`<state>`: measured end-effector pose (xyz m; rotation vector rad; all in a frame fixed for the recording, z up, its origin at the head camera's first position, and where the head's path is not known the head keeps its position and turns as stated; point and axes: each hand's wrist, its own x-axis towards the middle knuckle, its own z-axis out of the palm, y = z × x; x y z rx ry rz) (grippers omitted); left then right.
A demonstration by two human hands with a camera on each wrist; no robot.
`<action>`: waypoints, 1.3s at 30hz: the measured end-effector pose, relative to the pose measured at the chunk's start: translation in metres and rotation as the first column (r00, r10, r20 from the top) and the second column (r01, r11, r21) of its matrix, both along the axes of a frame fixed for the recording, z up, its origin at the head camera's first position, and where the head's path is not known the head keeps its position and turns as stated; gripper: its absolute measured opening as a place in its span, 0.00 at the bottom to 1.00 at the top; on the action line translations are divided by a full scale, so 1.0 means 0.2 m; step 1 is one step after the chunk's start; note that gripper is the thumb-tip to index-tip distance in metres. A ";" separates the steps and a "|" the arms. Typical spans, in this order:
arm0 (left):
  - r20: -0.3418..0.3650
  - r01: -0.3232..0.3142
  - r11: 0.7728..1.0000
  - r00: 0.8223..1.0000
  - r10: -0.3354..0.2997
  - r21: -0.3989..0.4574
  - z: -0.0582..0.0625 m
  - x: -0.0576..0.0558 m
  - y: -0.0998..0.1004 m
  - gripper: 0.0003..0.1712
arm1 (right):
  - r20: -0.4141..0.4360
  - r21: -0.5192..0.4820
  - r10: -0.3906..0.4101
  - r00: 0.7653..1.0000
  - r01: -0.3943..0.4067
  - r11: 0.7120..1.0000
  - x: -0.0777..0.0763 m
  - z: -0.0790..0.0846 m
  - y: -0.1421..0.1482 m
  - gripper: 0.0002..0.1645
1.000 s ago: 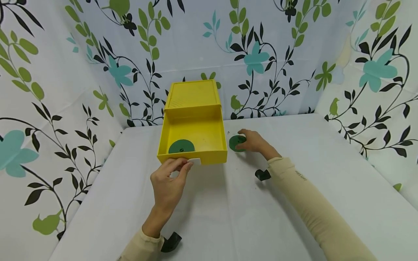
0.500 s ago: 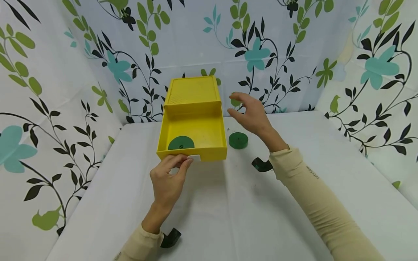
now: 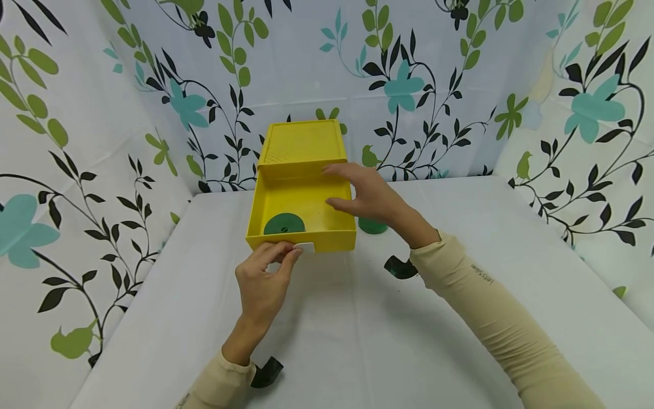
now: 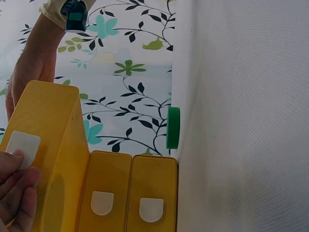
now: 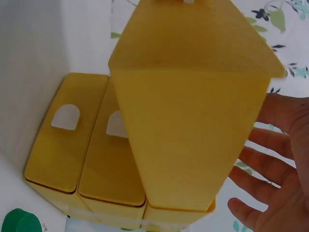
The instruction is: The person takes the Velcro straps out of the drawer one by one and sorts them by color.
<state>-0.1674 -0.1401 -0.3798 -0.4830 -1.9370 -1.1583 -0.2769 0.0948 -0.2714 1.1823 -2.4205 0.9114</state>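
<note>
A yellow drawer stands pulled out of the top of a yellow drawer unit. My left hand pinches the white tab on the drawer's front. A round green disc lies in the front left part of the drawer. Over the drawer's right side hovers my right hand, thumb and fingers spread, with nothing between them. Behind its wrist a second green disc sits on the table, partly hidden; the right wrist view shows this thick green disc too.
Below the pulled-out drawer, the left wrist view shows a middle drawer and a bottom drawer, both pushed in, each with a white tab. A white cloth covers the table. A leaf-patterned curtain hangs close behind the unit.
My right hand has let go of the green disc on the table, risen, and moved left over the drawer. My left hand still pinches the tab, and the drawer has stayed put.
</note>
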 end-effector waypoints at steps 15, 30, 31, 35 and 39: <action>0.003 0.001 1.000 1.000 -0.001 -0.001 -0.01 0.01 0.00 0.07 | 0.160 0.241 0.146 0.976 -0.182 0.953 0.01 0.01 -0.18 0.32; -0.020 0.015 1.000 1.000 -0.015 0.002 0.00 -0.01 0.02 0.08 | 0.155 0.423 0.122 0.980 -0.178 0.889 -0.02 0.01 -0.25 0.36; -0.021 0.013 1.000 1.000 -0.013 0.003 0.00 -0.01 0.01 0.08 | 0.163 0.436 0.123 0.979 -0.183 0.881 -0.02 0.02 -0.26 0.37; -0.022 0.009 1.000 1.000 -0.009 0.003 0.00 -0.01 0.01 0.08 | 0.180 0.481 0.120 0.976 -0.194 0.855 -0.02 0.02 -0.28 0.36; -0.020 0.004 1.000 1.000 -0.004 0.004 0.00 -0.01 0.01 0.08 | 0.186 0.502 0.147 0.972 -0.222 0.836 -0.04 0.01 -0.32 0.36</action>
